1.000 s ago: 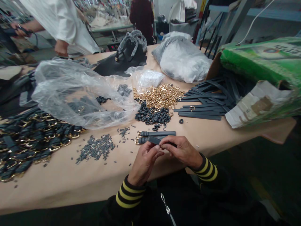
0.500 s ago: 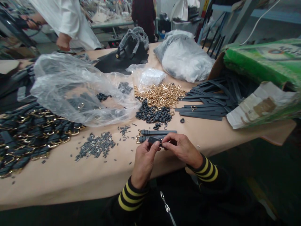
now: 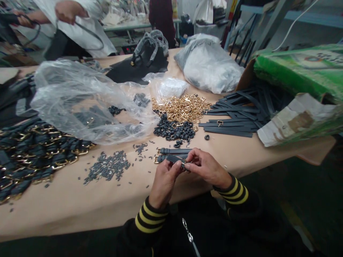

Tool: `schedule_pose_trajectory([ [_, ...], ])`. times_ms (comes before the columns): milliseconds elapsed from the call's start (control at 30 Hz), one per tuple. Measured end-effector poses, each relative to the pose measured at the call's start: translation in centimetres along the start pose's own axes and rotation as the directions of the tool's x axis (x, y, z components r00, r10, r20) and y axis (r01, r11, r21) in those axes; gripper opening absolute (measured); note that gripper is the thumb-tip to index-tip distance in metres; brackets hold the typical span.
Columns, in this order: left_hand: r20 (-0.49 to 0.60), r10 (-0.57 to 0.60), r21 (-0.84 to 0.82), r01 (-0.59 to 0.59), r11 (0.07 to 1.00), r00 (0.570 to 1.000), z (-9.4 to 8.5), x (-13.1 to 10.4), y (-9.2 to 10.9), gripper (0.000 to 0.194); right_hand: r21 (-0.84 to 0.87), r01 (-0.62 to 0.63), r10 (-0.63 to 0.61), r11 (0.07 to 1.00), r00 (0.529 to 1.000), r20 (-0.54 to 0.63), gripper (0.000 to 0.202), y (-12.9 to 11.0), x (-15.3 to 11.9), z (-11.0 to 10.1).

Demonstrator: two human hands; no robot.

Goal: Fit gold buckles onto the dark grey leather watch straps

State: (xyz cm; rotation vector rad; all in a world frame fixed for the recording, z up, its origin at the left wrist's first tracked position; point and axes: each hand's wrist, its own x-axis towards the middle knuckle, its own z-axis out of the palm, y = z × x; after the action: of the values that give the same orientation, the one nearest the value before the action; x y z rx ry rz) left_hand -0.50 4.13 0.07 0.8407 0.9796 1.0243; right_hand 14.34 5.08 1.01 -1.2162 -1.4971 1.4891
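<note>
Ribbed cuffs (image 3: 151, 216), black banded with yellow, circle my wrists. My left hand (image 3: 163, 181) has its fingers grasping a short, flat, dark strap (image 3: 173, 159), thumb pressed along it. My right hand (image 3: 207, 167) has its fingers pinched on the strap's other end, where a bit of gold glints, too small to make out. The strap sits over the near side of the papered worktop (image 3: 80, 210), just before two smooth buckled straps (image 3: 171, 151). To the left are tiny dark pellets (image 3: 108, 166) and, beyond them, a thick, glinting heap (image 3: 40, 151) of dark straps with gold buckles. Farther on come a pile of small rounded loops (image 3: 174, 130), then shiny rectangular buckles (image 3: 183, 107); flat, slender strips (image 3: 230, 130) lie to the right by a green box (image 3: 297, 67). Crinkled clear plastic (image 3: 61, 89) billows left. Farthest, a co-worker's hand (image 3: 70, 11) grips a dark cord-like loop.
</note>
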Motion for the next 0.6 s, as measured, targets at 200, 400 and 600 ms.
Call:
schedule_pose_trajectory([
  [200,-0.109,0.142,0.18,-0.121,0.976,0.984,0.2,-0.3,-0.8,0.019,0.014,0.001,0.0,1.0,1.0,-0.021,0.018,0.6,0.3,0.2],
  [400,-0.003,0.047,0.205,-0.045,0.978,0.999,-0.8,0.1,0.0,0.021,0.093,-0.02,0.015,0.995,0.998,0.055,0.014,0.5,0.2,0.1],
  [600,0.025,0.037,0.306,-0.043,0.951,0.999,-1.3,0.5,0.3,0.02,0.098,-0.045,0.039,0.994,0.997,0.063,0.015,0.8,0.5,0.4],
])
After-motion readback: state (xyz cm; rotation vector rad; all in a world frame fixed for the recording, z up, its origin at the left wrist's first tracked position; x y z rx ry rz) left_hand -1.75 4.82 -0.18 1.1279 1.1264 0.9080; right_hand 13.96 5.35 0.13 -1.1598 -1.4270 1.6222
